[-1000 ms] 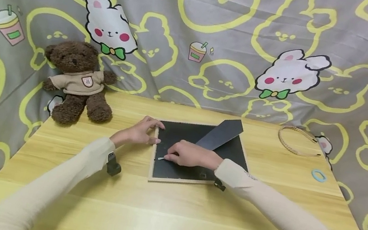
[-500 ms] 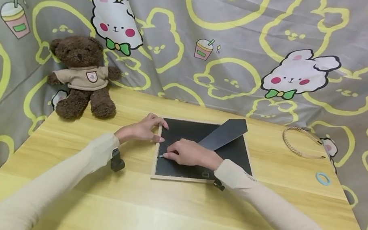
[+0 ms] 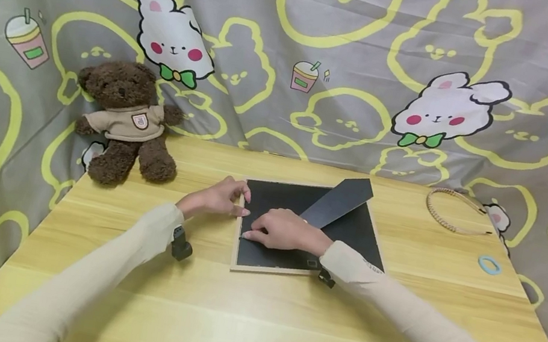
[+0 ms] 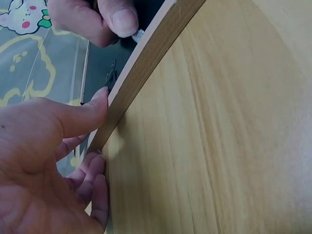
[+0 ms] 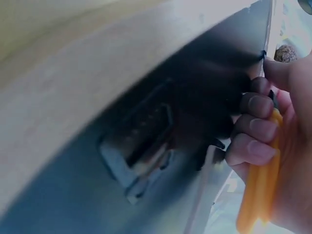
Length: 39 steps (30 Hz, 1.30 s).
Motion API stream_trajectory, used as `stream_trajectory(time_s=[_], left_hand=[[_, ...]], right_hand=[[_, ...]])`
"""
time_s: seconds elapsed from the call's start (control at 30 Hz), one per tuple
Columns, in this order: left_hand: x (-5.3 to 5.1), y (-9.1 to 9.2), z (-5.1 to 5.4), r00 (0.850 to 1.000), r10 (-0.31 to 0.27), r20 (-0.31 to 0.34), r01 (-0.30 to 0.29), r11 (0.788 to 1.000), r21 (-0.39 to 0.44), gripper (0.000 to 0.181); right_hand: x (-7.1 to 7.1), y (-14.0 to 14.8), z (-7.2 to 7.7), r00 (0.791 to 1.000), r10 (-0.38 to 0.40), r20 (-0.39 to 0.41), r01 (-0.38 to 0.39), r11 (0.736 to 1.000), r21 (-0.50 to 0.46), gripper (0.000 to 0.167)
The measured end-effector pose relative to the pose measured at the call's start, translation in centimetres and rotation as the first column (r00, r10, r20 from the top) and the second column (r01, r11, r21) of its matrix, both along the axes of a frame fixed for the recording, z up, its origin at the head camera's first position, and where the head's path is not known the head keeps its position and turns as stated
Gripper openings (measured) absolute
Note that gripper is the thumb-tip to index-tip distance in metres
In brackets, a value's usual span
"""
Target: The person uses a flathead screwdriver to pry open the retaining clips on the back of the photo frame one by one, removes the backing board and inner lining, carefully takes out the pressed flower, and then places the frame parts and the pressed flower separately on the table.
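A wood-rimmed frame [image 3: 267, 270] lies with its black back [image 3: 278, 193] facing up and a black stand leg [image 3: 341, 200] angled across it. At the left rim [image 4: 141, 68], my left hand [image 3: 217, 196] pinches the wood, thumb on top, fingers against the outer side. My right hand [image 3: 288, 230] is over the back near that rim. In the right wrist view its fingers curl round an orange handle [image 5: 261, 190]; the left wrist view shows a small silvery piece [image 4: 138, 35] at the right thumb tip. What that tip touches is unclear.
A brown teddy bear [image 3: 123, 123] in a beige top sits at the table's back left. On the right lie a braided headband [image 3: 434, 211] and a blue ring [image 3: 489, 265]. A patterned curtain [image 3: 259, 3] hangs behind the table [image 3: 247, 325].
The right fingertips have come closer to the left rim, and the pale piece beyond them shows less. My left hand keeps its place on the rim. The head view has shifted slightly.
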State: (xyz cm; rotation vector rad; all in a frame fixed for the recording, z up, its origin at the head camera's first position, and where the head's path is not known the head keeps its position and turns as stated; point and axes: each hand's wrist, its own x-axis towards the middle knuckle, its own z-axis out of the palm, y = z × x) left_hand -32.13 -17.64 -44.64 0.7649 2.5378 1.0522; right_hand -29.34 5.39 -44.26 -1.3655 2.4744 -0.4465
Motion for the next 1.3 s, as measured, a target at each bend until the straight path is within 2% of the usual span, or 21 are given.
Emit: stream_trajectory(time_s=[0.13,0.23,0.4,0.7,0.93,1.07,1.3], left_hand=[[0.3,0.2,0.3,0.999,0.023,0.032,-0.022,0.999,-0.032,0.019],[0.6,0.4,0.8,0.995,0.049,0.081,-0.043,0.996,-0.083,0.019],[0.8,0.4,0.8,0.988,0.091,0.123,-0.076,0.989,-0.124,0.020],[0.7,0.2,0.8,0.989,0.093,0.116,-0.077,0.988,-0.133,0.020],[0.7,0.2,1.0,0.994,0.059,0.089,-0.050,0.994,-0.101,0.019],[0.7,0.4,0.9,0.991,0.079,0.113,-0.066,0.991,-0.118,0.019],[0.7,0.5,0.9,0.991,0.086,0.103,-0.072,0.989,-0.130,0.020]], right_hand=[[-0.2,0.3,-0.5,1.000,0.006,-0.031,-0.007,1.000,-0.023,0.048],[-0.2,0.5,-0.7,0.999,0.010,-0.039,-0.010,1.000,-0.023,0.049],[-0.3,0.5,-0.6,0.998,0.033,-0.044,-0.035,0.999,-0.033,0.048],[-0.6,0.4,-1.1,0.997,0.061,-0.047,-0.065,0.993,-0.097,0.050],[-0.7,0.5,-1.7,0.996,0.050,-0.073,-0.058,0.992,-0.113,0.050],[-0.6,0.6,-1.8,0.996,0.046,-0.076,-0.056,0.991,-0.126,0.049],[-0.8,0.5,-1.8,0.996,0.050,-0.073,-0.060,0.988,-0.140,0.050]])
